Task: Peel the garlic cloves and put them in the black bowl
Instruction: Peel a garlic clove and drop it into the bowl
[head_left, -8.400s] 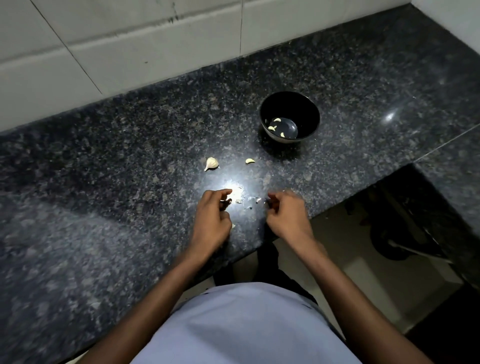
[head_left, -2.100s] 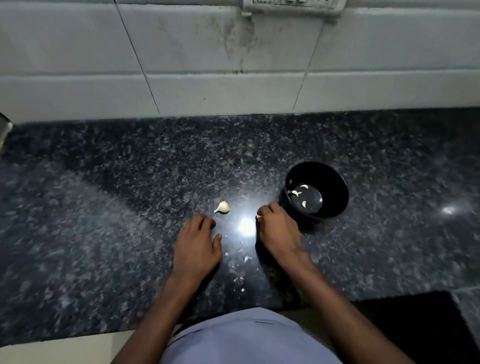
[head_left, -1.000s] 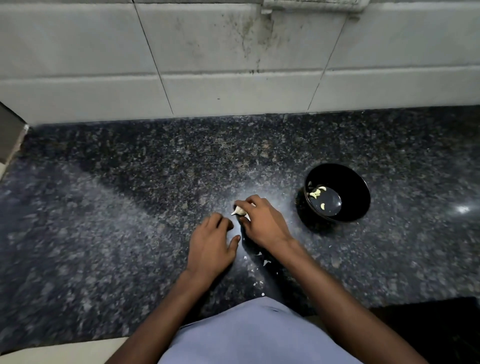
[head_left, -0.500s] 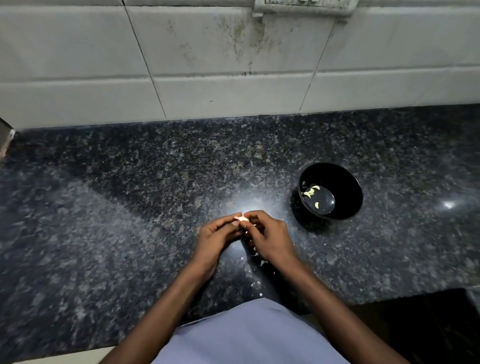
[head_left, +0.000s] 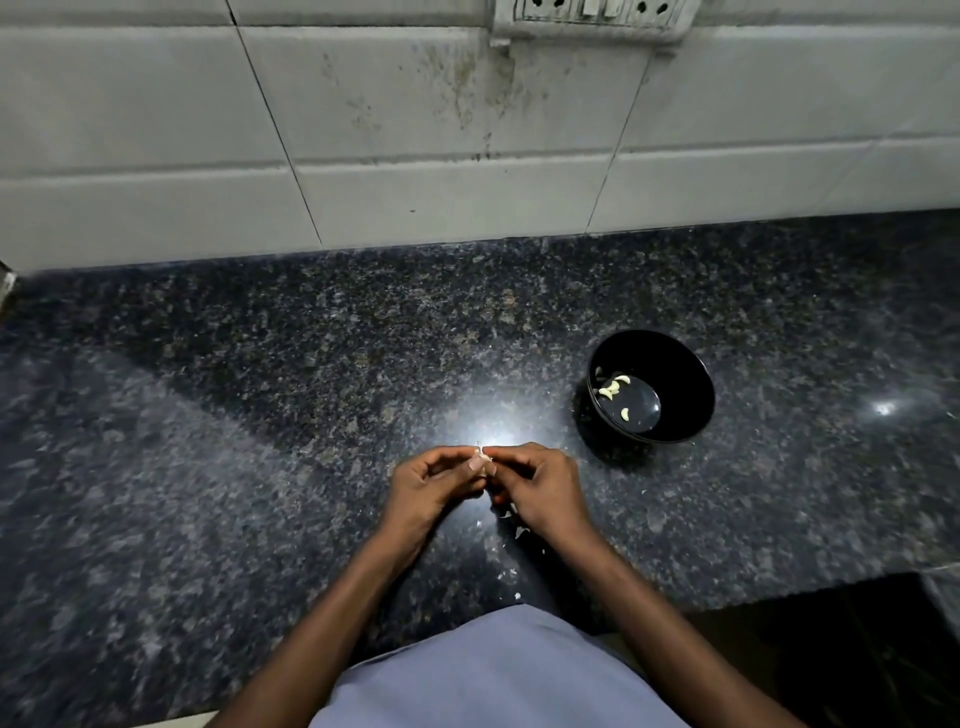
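Observation:
A small pale garlic clove (head_left: 482, 459) is pinched between the fingertips of both hands, just above the dark granite counter (head_left: 260, 415). My left hand (head_left: 431, 493) holds it from the left and my right hand (head_left: 545, 491) from the right; most of the clove is hidden by the fingers. The black bowl (head_left: 675, 374) stands to the right of my hands, a little farther back, with several peeled cloves (head_left: 613, 388) lying in it.
Bits of garlic skin (head_left: 511, 519) lie on the counter under and behind my hands, toward the front edge. A white tiled wall (head_left: 415, 130) rises behind the counter, with a switch and socket plate (head_left: 592, 15) at the top. The counter ends at the lower right.
The right hand picked the unpeeled clove off the counter and brought it to the left hand; now both hands hold it. The view has shifted slightly.

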